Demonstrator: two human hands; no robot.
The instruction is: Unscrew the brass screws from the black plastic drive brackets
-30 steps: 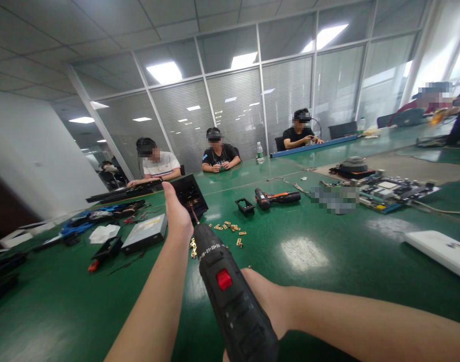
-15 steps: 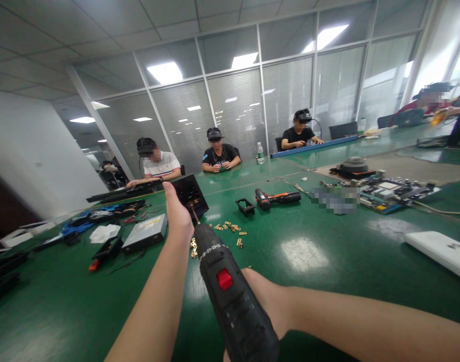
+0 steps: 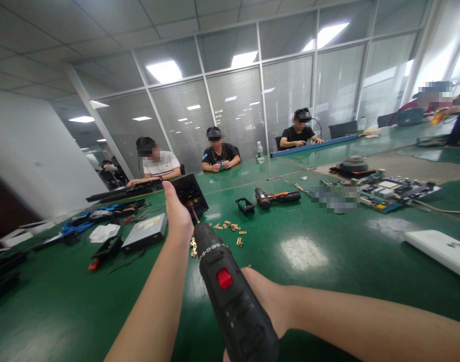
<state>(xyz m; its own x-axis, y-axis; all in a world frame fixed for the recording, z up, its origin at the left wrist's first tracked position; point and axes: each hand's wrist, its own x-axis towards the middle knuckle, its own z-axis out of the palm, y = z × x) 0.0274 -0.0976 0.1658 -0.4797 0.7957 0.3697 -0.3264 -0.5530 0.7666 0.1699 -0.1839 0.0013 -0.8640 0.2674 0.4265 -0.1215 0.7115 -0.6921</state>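
My left hand (image 3: 178, 213) grips a black box-like part (image 3: 191, 193) by its left side, thumb up, with its open inside facing me. My right hand (image 3: 265, 296) is wrapped round the handle of a black power drill (image 3: 230, 291) with a red switch on top; the handle itself is mostly hidden. The drill's long bit (image 3: 194, 213) reaches into the black part, and its tip is too small to make out. Small brass pieces (image 3: 233, 227) lie scattered on the green table just beyond the drill's chuck.
Beyond the brass pieces are a black frame (image 3: 245, 206) and an orange-black drill (image 3: 277, 197). A disc drive (image 3: 145, 233), blue cables (image 3: 82, 221) and another black part (image 3: 108, 250) lie left. Circuit boards (image 3: 391, 191) and a white case (image 3: 441, 251) lie right. Several people sit across the table.
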